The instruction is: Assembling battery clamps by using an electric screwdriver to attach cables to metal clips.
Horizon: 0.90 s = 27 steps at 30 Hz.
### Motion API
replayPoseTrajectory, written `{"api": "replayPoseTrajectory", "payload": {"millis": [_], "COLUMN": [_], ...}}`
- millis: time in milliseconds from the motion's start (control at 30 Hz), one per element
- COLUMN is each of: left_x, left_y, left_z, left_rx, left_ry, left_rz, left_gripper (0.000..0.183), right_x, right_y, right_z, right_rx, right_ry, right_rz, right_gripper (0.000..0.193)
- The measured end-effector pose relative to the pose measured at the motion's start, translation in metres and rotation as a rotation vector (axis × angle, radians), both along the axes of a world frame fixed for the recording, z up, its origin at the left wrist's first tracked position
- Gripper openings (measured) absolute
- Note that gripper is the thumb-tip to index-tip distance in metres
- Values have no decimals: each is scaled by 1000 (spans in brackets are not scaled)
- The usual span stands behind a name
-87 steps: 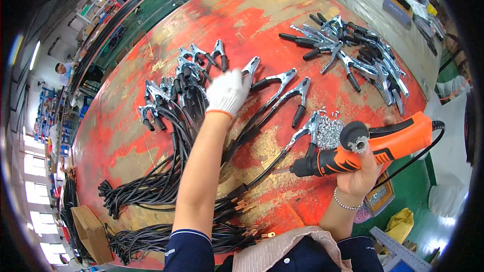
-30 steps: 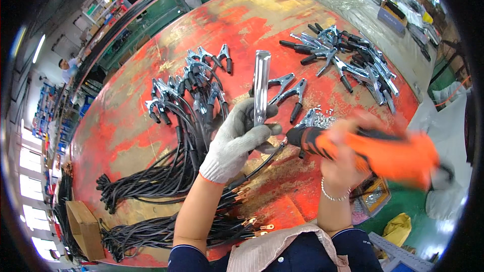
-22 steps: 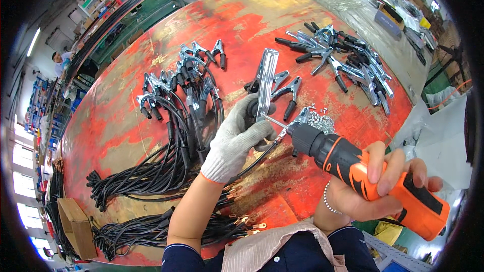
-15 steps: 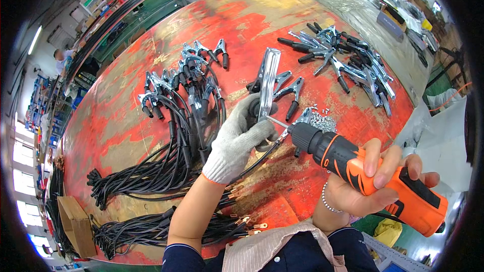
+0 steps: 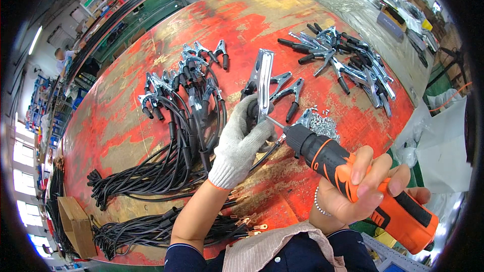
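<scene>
My left hand, in a whitish knit glove, is closed around the handle end of a silvery metal spring clamp, jaws pointing up and away. A black cable runs from beneath this hand. My bare right hand grips an orange-and-black power screwdriver. Its thin bit reaches the clamp just above my left thumb; whether it sits in a screw is too small to tell. Small silvery screws lie heaped behind the tool's chuck. More clamps with black grips rest just beyond my left hand.
A pile of loose clamps lies at the far right of the worn red table. To the left are cables with clamps attached. Nearer me, another black cable bundle has copper lugs. A cardboard box stands at the left edge.
My right hand and the screwdriver have shifted slightly left and down, the tool's rear end dropping. The clamp in my left hand has turned a little more upright and moved slightly left.
</scene>
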<state>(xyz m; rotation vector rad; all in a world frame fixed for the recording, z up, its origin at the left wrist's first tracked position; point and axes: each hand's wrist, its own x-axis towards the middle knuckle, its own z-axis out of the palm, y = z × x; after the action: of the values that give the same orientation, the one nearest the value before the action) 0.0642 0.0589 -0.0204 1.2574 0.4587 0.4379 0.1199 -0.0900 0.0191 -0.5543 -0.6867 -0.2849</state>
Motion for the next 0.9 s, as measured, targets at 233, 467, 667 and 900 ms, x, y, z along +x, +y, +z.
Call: {"api": "replayPoseTrajectory", "payload": {"millis": [233, 467, 667, 900], "left_x": [4, 9, -6, -37], "left_y": [-5, 8, 36, 19], "left_z": [5, -6, 12, 6], "left_rx": [-41, 216, 1389, 1551], "left_ry": [61, 118, 392, 269], "left_rz": [4, -43, 387, 2], "left_gripper": [51, 46, 44, 52], "right_x": [3, 10, 24, 5], "right_y": [4, 16, -1, 57], "right_z": [-1, 10, -20, -81], "right_rx": [-39, 47, -92, -523], "right_ry": [-108, -36, 108, 439], "right_rz": [-13, -133, 95, 572], "right_gripper": [53, 61, 52, 49]}}
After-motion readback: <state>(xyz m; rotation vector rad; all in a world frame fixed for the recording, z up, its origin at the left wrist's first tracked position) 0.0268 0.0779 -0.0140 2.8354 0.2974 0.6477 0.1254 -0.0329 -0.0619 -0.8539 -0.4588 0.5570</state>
